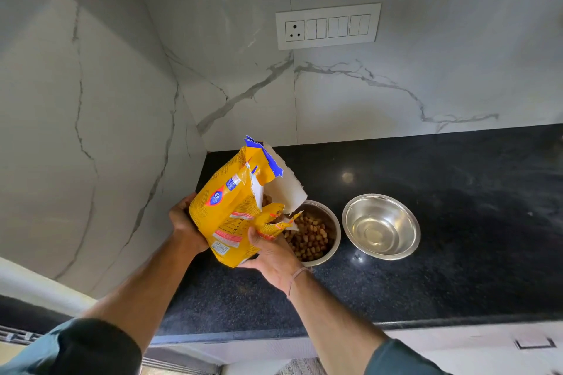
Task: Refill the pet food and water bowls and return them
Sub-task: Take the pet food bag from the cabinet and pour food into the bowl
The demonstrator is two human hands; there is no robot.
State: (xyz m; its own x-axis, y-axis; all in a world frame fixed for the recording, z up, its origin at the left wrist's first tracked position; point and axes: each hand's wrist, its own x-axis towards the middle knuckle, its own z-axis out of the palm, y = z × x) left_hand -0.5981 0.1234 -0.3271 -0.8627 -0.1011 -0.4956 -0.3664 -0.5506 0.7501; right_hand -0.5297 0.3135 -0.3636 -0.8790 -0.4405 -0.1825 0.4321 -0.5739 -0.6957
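A torn yellow pet food bag [231,207] is held tilted over a steel food bowl [332,224] that holds brown kibble [310,240]. My left hand [182,225] grips the bag's back and bottom from the left. My right hand [271,253] holds its lower front edge near the torn opening. The bag covers the left part of the food bowl. Just to the right stands a second steel bowl [380,227] with clear water in it. Both bowls rest on the black granite counter [457,237].
The counter sits in a corner between two marble walls [91,131]. A white socket and switch panel [328,26] is on the back wall above the bowls. The counter's front edge [426,324] runs below my forearms.
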